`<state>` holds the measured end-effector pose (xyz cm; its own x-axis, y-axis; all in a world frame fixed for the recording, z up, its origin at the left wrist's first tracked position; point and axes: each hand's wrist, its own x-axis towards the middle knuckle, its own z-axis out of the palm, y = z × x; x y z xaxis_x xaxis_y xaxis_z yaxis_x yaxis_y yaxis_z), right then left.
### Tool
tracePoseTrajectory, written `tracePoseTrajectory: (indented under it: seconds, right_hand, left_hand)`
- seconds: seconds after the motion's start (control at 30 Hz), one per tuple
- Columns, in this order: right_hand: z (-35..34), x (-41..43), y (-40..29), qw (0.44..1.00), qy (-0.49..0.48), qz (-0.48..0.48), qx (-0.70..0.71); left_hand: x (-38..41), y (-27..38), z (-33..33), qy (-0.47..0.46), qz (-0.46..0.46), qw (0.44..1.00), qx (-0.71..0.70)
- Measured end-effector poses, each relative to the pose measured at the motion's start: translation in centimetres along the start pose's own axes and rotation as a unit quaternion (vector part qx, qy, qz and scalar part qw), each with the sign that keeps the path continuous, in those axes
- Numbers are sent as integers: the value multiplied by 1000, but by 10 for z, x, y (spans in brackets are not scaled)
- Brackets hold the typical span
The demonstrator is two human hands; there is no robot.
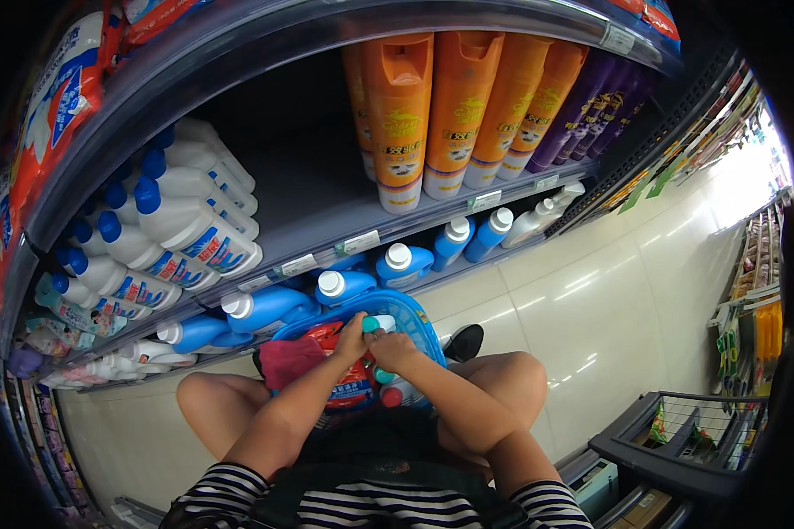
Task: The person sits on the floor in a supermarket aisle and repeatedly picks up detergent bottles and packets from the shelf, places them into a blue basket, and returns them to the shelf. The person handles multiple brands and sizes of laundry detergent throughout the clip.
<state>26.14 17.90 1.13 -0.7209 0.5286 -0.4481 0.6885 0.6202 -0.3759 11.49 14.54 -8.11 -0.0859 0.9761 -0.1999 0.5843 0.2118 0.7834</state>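
Observation:
Between my knees stands a blue plastic basket (407, 305). Over it, my left hand (352, 340) grips a white bottle with a teal cap (385, 323). My right hand (392, 350) is against the same bottle, its fingers curled and partly hidden; whether it grips the bottle is unclear. Inside the basket lie red and blue packages (354, 390), another teal cap (384, 375) and a bottle with a red cap (392, 397). A folded dark pink cloth (294, 364) hangs at the basket's left side.
Blue jugs with white caps (271, 309) line the bottom shelf behind the basket. Above are white bottles with blue caps (198, 231), orange spray cans (397, 125) and purple cans (579, 122), behind a shelf edge with price tags (357, 243). A grey wire cart (675, 430) stands at lower right.

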Motion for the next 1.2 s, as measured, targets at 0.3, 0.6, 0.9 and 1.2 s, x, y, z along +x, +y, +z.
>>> tracePoseTrajectory:
  seconds: [0.3, 0.6, 0.9, 1.2]
  right_hand:
    - [-8, 5, -12, 999, -6, -33, -40]
    - [-11, 1, -46, 972, 103, -201, -62]
    - [-39, -17, -93, 938, 181, -264, 131]
    - [-222, -19, -172, 826, 461, -266, 187]
  left_hand:
    - [-29, 18, -17, 32, 103, 994, -2]
    - [-103, 55, -80, 57, -4, 997, -50]
    - [-137, 57, -145, 156, 82, 981, -81]
    - [-111, 189, -318, 359, 261, 890, -106]
